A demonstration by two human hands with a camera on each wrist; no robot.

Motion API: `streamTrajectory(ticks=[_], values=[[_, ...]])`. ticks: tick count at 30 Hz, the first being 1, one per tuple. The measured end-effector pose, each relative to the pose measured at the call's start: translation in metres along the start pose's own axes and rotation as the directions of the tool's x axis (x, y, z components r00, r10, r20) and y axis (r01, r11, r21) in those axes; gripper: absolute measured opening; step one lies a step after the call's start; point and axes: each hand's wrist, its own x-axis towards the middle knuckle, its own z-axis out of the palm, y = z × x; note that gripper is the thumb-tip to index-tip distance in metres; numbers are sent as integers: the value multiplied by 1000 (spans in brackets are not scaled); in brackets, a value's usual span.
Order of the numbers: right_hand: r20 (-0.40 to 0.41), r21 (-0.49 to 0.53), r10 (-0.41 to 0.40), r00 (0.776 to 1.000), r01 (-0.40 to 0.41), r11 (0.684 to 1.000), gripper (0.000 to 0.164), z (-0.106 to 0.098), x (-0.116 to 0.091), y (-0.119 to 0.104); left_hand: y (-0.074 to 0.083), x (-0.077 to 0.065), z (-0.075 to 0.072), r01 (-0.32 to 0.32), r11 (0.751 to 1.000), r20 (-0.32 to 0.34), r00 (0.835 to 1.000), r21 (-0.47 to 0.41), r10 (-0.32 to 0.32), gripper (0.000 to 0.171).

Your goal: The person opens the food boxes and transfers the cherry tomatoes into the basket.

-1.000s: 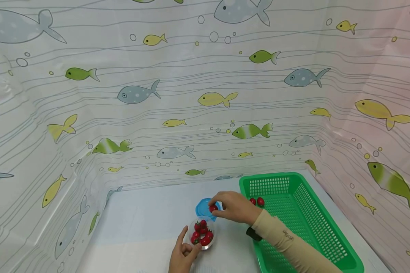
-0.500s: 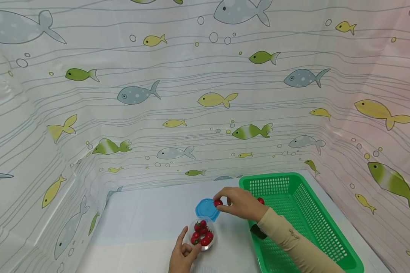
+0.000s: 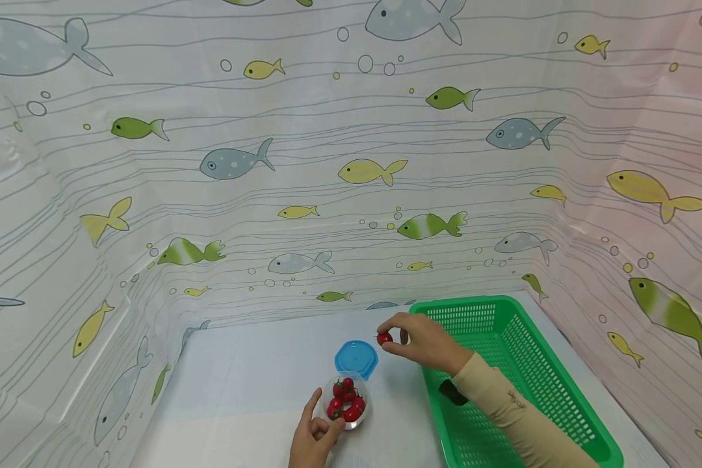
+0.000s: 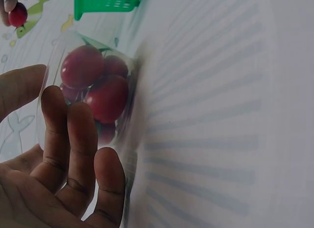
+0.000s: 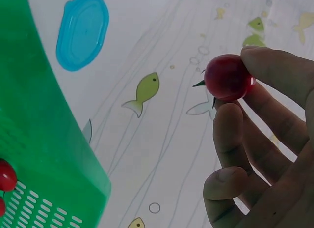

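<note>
My left hand (image 3: 316, 432) grips a clear plastic tub (image 3: 353, 425) between thumb and fingers on the table. Several red cherry tomatoes (image 4: 107, 98) with green stems fill it. Held up between the thumb and fingertips of my right hand (image 3: 427, 341) is one more cherry tomato (image 5: 228, 77), its green stem pointing away from the palm. That hand is raised right of the blue lid (image 3: 355, 359), which lies on the table just behind the tub. The right forearm crosses over the green basket (image 3: 497, 344).
The perforated green basket takes up the table's right side; two cherry tomatoes (image 5: 6, 175) in it show in the right wrist view, hidden behind the right hand from the head. A fish-patterned sheet (image 3: 304, 234) forms walls at the back and sides.
My right hand has moved right and up, away from over the blue lid, carrying the pinched cherry tomato. It now covers the tomatoes in the basket. The left hand and tub have stayed put.
</note>
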Motion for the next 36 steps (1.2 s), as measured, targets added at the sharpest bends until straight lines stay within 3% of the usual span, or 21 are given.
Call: streamTrajectory(ticks=[10,17,29,36], values=[[-45,22,59,997,-58,998,24,-12,-7,11,0,1,-1,-7,1000,3,1000,-3,7,92],[-71,33,55,996,-52,998,22,-17,-11,19,-3,2,0,-12,1000,3,1000,-11,12,92],[-54,49,142,988,-140,989,26,-23,-24,35,-2,0,0,-22,1000,1,1000,-19,22,90],[-97,34,130,987,-128,991,27,-28,-37,50,-2,1,1,-2,1000,-5,1000,-2,2,92]])
